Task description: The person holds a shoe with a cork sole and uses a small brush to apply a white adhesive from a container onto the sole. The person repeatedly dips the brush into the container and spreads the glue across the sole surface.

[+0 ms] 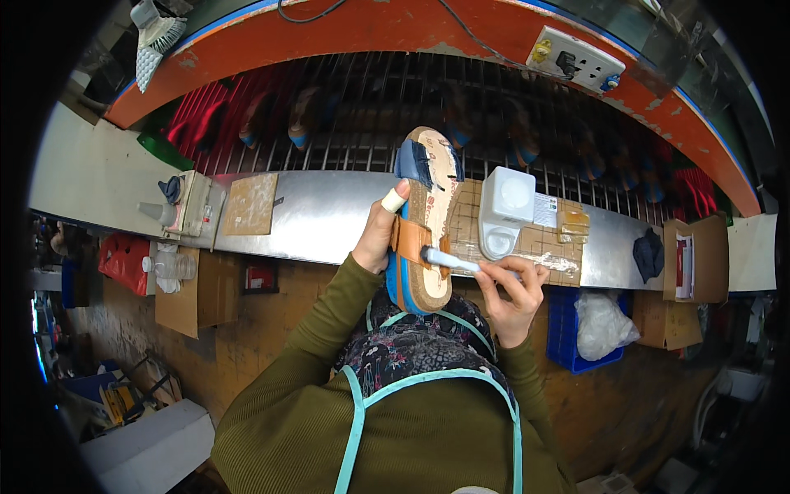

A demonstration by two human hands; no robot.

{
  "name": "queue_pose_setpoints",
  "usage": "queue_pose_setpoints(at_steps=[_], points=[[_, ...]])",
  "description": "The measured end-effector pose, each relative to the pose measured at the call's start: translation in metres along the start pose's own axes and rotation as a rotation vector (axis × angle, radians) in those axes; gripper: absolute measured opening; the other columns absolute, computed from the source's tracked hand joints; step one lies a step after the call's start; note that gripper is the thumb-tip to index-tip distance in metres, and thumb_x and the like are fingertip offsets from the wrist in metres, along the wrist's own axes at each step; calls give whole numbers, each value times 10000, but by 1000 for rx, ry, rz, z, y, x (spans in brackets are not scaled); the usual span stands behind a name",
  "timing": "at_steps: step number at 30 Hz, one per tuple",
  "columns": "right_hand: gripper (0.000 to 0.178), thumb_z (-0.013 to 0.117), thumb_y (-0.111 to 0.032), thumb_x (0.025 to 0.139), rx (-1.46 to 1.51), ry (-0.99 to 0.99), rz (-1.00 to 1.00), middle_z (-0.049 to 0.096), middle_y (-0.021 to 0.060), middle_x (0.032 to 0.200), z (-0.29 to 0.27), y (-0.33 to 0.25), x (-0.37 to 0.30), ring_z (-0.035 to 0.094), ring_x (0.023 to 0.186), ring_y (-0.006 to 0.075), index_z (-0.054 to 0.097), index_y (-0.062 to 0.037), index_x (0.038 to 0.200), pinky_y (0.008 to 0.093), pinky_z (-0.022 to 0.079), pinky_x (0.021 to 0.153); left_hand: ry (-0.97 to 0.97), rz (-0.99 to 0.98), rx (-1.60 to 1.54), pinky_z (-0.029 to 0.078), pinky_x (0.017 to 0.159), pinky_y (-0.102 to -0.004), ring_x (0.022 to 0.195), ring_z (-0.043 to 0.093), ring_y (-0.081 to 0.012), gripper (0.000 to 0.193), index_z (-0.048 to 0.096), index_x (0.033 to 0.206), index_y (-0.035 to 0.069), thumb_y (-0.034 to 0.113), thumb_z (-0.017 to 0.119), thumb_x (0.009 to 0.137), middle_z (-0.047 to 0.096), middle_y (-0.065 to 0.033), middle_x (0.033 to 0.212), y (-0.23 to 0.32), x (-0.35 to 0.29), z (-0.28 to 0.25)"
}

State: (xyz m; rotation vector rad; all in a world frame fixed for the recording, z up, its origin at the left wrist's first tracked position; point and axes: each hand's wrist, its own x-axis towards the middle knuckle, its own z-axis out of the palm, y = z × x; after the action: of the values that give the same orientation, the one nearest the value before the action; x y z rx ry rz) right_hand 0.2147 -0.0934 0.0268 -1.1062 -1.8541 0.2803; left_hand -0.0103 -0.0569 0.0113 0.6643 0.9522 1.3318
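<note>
My left hand [377,237] is closed round the side of a sandal [436,210], with the thumb, which wears a pale finger cover, along its edge. The sandal has a pale footbed, a cork-coloured and blue sole, a tan strap [406,239] and a dark blue strap [414,163]. Between the fingertips of my right hand [512,298] is a small brush [455,263] with a white handle. Its dark tip meets the sandal at the tan strap. To the right, a white plastic container [508,202] with a round cup at its front rests on taped cardboard [568,262].
A metal ledge [321,216] runs along the front of a rack of rods [362,107] carrying several shoes. A worn board [251,204] lies at left. Below the ledge are a cardboard box [216,288] and a blue crate [568,350] with a white plastic bag.
</note>
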Motion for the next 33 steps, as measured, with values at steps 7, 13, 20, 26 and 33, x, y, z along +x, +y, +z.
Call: queue_pose_setpoints(at_steps=[7, 13, 20, 26, 33], points=[[183, 827, -150, 726, 149, 115, 112, 635, 4, 822, 11, 17, 29, 550, 745, 125, 774, -121, 899, 303, 306, 769, -30, -14, -40, 534, 837, -290, 934, 660, -155, 682, 590, 1161, -30, 600, 563, 901, 670, -120, 1052, 1, 2, 9], [158, 813, -142, 756, 140, -47, 207, 629, 17, 856, -1, 7, 12, 555, 724, 123, 775, -94, 901, 305, 320, 766, 67, 114, -82, 550, 773, -291, 846, 673, -153, 628, 621, 1064, -19, 588, 550, 917, 678, -109, 989, -1, 5, 9], [149, 817, -131, 748, 231, -81, 312, 619, 8, 847, -18, 1, -6, 547, 711, 140, 773, -81, 881, 313, 335, 777, 149, 321, 60, 524, 744, -277, 826, 640, -132, 576, 620, 1041, -17, 545, 536, 946, 663, -82, 944, -1, 6, 7], [195, 839, -163, 714, -103, 43, 1, 622, -14, 840, -20, -5, 0, 525, 742, 105, 775, -132, 896, 311, 274, 769, 163, 334, 95, 520, 751, -284, 841, 634, -131, 580, 616, 1044, -18, 548, 545, 940, 661, -89, 960, -3, 10, 9], [241, 855, -164, 681, -68, 65, -65, 629, -16, 891, -21, 5, 1, 545, 790, 109, 772, -148, 907, 323, 282, 788, 95, 151, -77, 540, 869, -314, 978, 661, -197, 721, 534, 1242, -21, 620, 513, 912, 646, -135, 1112, 0, 21, 15]])
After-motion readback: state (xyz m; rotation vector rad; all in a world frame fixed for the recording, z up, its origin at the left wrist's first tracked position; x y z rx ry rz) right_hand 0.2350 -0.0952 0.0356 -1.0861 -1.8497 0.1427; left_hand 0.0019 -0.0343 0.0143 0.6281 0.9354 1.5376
